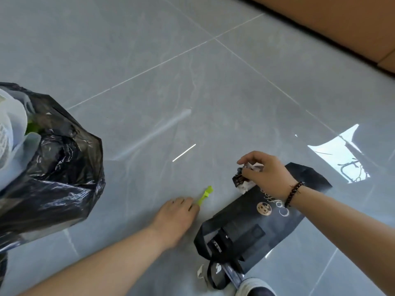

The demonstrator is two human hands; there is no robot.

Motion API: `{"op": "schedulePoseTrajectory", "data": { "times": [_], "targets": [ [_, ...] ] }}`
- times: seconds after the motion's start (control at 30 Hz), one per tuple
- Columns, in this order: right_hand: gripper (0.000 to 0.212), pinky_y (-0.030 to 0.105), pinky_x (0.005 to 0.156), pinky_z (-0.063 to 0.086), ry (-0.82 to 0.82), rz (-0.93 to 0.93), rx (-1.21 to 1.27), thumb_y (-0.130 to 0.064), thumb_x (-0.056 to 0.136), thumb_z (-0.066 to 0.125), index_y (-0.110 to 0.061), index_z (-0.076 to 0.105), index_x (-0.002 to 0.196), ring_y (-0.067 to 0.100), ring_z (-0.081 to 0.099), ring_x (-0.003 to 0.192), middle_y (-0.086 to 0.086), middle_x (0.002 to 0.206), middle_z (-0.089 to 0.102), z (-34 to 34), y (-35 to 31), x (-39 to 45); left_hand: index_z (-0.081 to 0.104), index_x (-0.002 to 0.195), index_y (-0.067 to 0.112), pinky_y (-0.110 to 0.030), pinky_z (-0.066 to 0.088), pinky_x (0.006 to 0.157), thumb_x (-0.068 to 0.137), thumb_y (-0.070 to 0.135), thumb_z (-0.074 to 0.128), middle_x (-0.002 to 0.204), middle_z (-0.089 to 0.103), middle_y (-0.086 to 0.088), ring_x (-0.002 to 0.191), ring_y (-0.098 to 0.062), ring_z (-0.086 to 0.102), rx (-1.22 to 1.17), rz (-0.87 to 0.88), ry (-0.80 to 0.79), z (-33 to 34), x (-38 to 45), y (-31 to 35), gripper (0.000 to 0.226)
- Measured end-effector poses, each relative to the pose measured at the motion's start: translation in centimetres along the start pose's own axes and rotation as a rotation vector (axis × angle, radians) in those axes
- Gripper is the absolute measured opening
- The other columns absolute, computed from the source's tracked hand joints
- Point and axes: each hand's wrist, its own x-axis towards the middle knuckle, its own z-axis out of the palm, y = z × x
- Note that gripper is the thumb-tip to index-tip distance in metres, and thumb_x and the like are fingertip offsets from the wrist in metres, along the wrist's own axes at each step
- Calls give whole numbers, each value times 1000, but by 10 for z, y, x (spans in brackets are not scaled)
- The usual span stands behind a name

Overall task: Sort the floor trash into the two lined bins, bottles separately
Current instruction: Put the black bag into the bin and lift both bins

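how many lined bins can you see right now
1: the black-lined bin at the left edge, left of the left hand. The second bin is out of view.

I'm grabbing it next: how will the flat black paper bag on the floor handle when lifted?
The black paper bag lies flat, so it is probably light. Its creased sides suggest it will flop and bend, not hold shape. Its handles look loose and may dangle.

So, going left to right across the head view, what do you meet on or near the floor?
Black bin liner → left hand → green scrap → right hand holding crumpled wrappers.
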Motion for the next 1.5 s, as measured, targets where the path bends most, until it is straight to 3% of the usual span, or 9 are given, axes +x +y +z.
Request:
{"op": "schedulePoseTrajectory", "data": {
  "times": [0.1, 0.2, 0.37, 0.6, 0.87, 1.03, 1.3, 1.4, 1.5],
  "targets": [
    [25, 33, 82, 56, -59, -33, 87, -8, 81, 69, -26, 66, 97, 19, 65, 82, 11, 93, 65, -6, -22, -5, 64, 103, 18, -25, 48, 77, 81, 9, 64, 102, 56, 2, 92, -21, 61, -461, -78, 86, -22, 2, -2, 24],
    [53, 48, 88, 53, -346, -35, 122, -6, 78, 73, -29, 55, 122, 32, 65, 81, 4, 80, 68, -9, -46, -6, 68, 89, 25, -12, 44, 70, 86, 4, 61, 86, 63, 13, 78, -6, 60, -930, -246, 254, -63, 0, 6, 22],
    [48, 26, 75, 54, -602, -153, -95, -16, 77, 74, -29, 55, 119, 11, 64, 79, 3, 88, 71, 11, -86, -9, 70, 85, 12, -25, 58, 73, 86, -6, 57, 77, 70, -4, 71, -10, 68, -1391, -328, 402, -140, -26, -3, 22],
    [44, 50, 81, 56, -318, -384, 34, -49, 54, 80, -33, 66, 92, 28, 68, 82, 6, 85, 71, 17, -171, -15, 70, 89, 12, -21, 53, 60, 83, -2, 61, 72, 68, -3, 64, -7, 62, -1210, -296, 690, -227, -86, -60, 18],
    [33, 29, 58, 54, -412, -527, 70, -5, 73, 72, -25, 65, 98, 22, 65, 64, 3, 74, 72, 63, -266, -21, 67, 74, 17, -17, 51, 61, 64, 27, 82, 67, 64, 3, 60, -5, 58, -1038, -262, 818, -281, -175, -132, 21],
    [47, 19, 52, 51, -450, -473, 195, -3, 77, 72, -20, 61, 119, 9, 62, 57, 3, 74, 69, 86, -317, -25, 68, 99, 20, -23, 54, 64, 82, 8, 70, 77, 66, 0, 60, -3, 60, -533, -619, 715, -274, -219, -207, 20],
    [35, 22, 51, 56, -392, -333, 224, -12, 80, 75, -4, 62, 111, 9, 56, 45, 7, 75, 62, 159, -352, -10, 65, 110, 17, -34, 54, 82, 79, 15, 72, 88, 67, 1, 81, -21, 62, -578, -839, 555, -220, -231, -233, 32],
    [33, 17, 62, 50, -276, -538, -58, -29, 83, 71, -15, 63, 111, 10, 62, 77, 1, 101, 63, 167, -346, -12, 62, 116, 23, -23, 48, 73, 78, 24, 73, 109, 66, 2, 92, -17, 61, -588, -827, 608, -232, -225, -227, 39],
    [31, 20, 80, 44, -47, -791, -169, -35, 89, 61, -20, 60, 116, 10, 56, 101, -1, 120, 53, 136, -329, -16, 59, 118, 34, -38, 34, 101, 79, 39, 67, 130, 56, 3, 119, -19, 51, -285, -839, 755, -245, -215, -206, 40]
  ]
}}
